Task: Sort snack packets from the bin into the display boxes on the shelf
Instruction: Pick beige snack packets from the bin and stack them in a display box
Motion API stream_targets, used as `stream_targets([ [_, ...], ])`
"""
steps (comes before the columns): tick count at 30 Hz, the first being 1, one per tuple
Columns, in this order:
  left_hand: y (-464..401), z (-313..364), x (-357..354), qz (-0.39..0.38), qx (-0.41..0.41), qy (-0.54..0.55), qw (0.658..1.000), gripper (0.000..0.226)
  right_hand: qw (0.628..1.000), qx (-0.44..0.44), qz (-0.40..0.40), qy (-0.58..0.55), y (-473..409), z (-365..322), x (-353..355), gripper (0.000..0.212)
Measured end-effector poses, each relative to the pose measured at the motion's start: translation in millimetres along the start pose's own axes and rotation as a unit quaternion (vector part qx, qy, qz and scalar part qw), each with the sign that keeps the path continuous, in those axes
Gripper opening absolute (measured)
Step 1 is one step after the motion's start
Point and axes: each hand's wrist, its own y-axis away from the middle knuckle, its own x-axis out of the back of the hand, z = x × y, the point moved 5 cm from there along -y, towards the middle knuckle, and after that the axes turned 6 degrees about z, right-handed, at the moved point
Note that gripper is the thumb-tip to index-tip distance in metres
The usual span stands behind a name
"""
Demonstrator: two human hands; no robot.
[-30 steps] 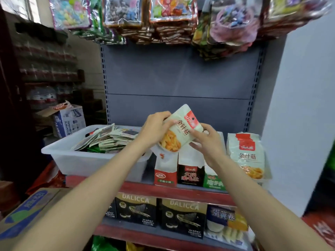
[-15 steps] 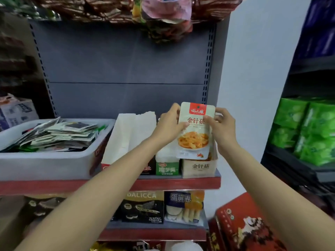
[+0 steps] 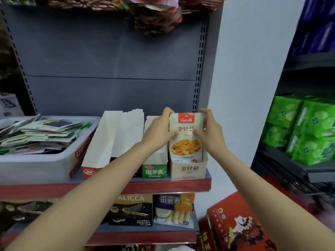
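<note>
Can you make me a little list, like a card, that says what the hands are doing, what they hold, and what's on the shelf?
left hand: grips the packet's left edge
right hand: grips its right edge
held thing: white snack packet with red label, upright, bottom inside a box
box: beige cardboard display box, rightmost on the red-edged shelf
neighbour: green-fronted display box, to its left
bin: white plastic bin, piled with flat packets

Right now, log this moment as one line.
step: placing | left hand: holds packet | right hand: holds packet | packet: upright, bottom in beige display box | bin: packets remain
</note>
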Motion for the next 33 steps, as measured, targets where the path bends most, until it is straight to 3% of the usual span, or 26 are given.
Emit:
stream_targets([
  [2, 4.0, 5.6, 0.5, 0.015, -0.049, -0.072, 0.996, 0.053, 0.997, 0.036, -0.023, 0.069, 4.5, 3.0, -4.8, 0.055],
  [4, 6.2, 8.2, -1.3, 0.006, -0.075, -0.13, 0.989, 0.051, 0.988, 0.049, -0.046, 0.137, 8.9, 5.6, -9.5, 0.047],
  [9, 11.0, 4.7, 1.7, -0.003, -0.09, -0.16, 0.983, 0.043, 0.958, 0.101, -0.044, 0.263, 18.4, -6.5, -16.7, 0.041],
  [13, 22.7, -3.9, 31.1, 0.051, -0.095, -0.125, 0.986, 0.033, 0.964, 0.146, -0.032, 0.219, 25.5, -34.1, -29.8, 0.037],
  [19, 55.2, -49.3, 111.3, 0.121, -0.073, -0.14, 0.98, 0.028, 0.978, 0.161, -0.098, 0.085, 36.7, -96.2, -91.8, 0.036],
  [27, 75.4, -155.8, 248.9, 0.177, 0.089, -0.226, 0.954, 0.034, 0.968, 0.153, -0.196, 0.006, 46.2, -183.9, -219.2, 0.04],
  [30, 86.1, -193.8, 289.5, 0.151, 0.189, -0.235, 0.941, 0.052, 0.96, 0.135, -0.243, 0.014, 46.7, -207.6, -263.2, 0.048],
  [33, 93.9, -215.4, 306.5, 0.091, 0.233, -0.226, 0.942, 0.061, 0.948, 0.121, -0.293, 0.025, 48.1, -223.8, -299.2, 0.059],
])
